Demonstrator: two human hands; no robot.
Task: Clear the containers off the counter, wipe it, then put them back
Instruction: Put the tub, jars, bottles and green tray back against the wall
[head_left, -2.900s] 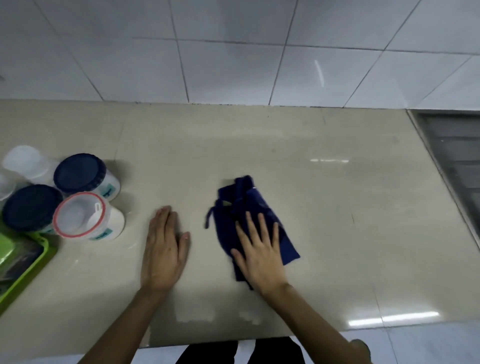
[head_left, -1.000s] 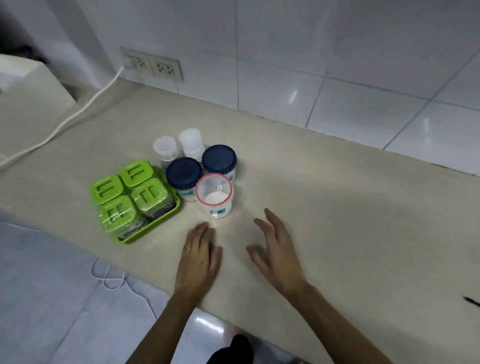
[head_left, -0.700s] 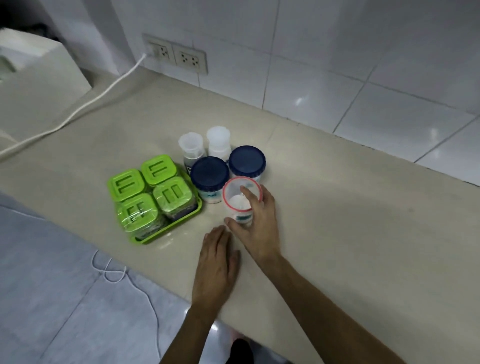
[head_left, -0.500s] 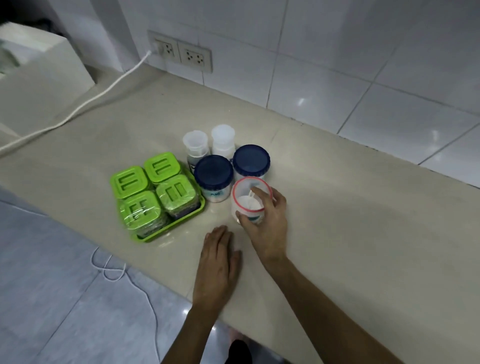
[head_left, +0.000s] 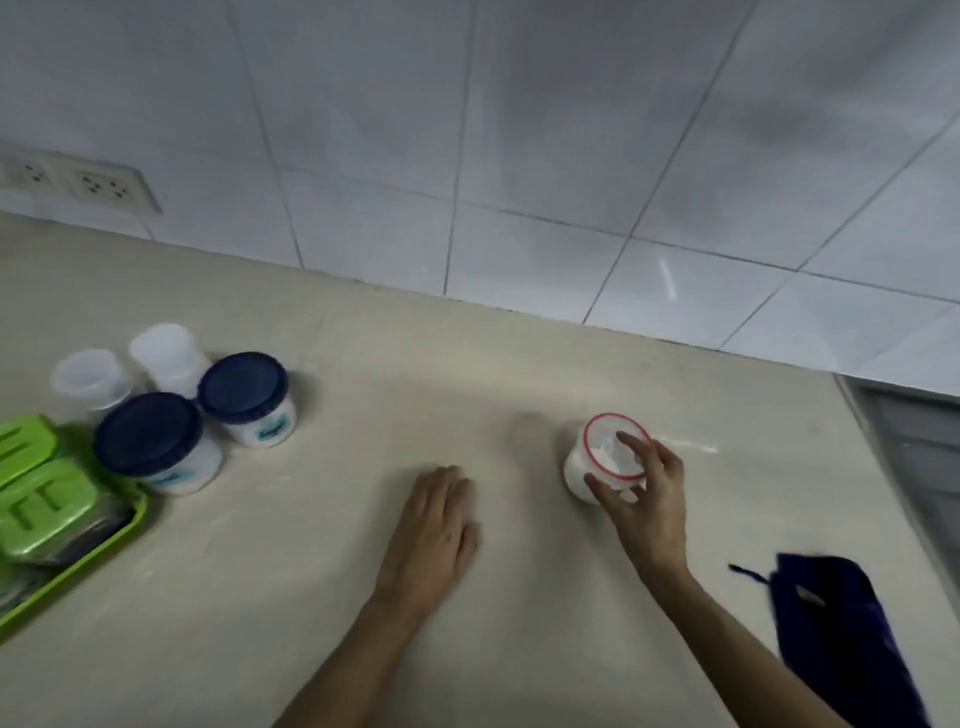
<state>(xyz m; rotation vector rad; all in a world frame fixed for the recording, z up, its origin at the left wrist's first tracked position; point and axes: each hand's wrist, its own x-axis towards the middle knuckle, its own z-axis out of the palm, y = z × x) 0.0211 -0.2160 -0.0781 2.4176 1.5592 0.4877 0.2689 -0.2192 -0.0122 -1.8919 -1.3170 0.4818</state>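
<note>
Red-rimmed container (head_left: 605, 457), white body, clear lid, something white inside, sits low on or just above the counter (head_left: 363, 597), well right of the other jars; whether its base touches down cannot be told. Right hand (head_left: 641, 493) grips it from the near side: fingers (head_left: 636, 447) curl over the rim and lid, thumb presses the body wall on the left, so the digits are clamped around the container. Left hand (head_left: 436, 525) lies flat, palm down, fingers together, holding nothing, left of the grip and apart from it. Further left of the fingers: two blue-lidded jars (head_left: 150, 436), two translucent cups (head_left: 93, 376) behind them, a green tray (head_left: 104, 540) with green-lidded boxes (head_left: 41, 506) at the frame edge. Dark blue cloth (head_left: 841, 639) lies near-right of the right wrist, close to the counter's front edge. Sink edge (head_left: 914, 457) is beyond the fingers to the right. Likely step: putting containers back, this one first, five-plus still clustered left. Risks: the grip is top-heavy, on the lid rim, so if the lid is loose it could pop and spill the contents; release while tilted could tip it; the forearm could sweep the cloth off the edge.
</note>
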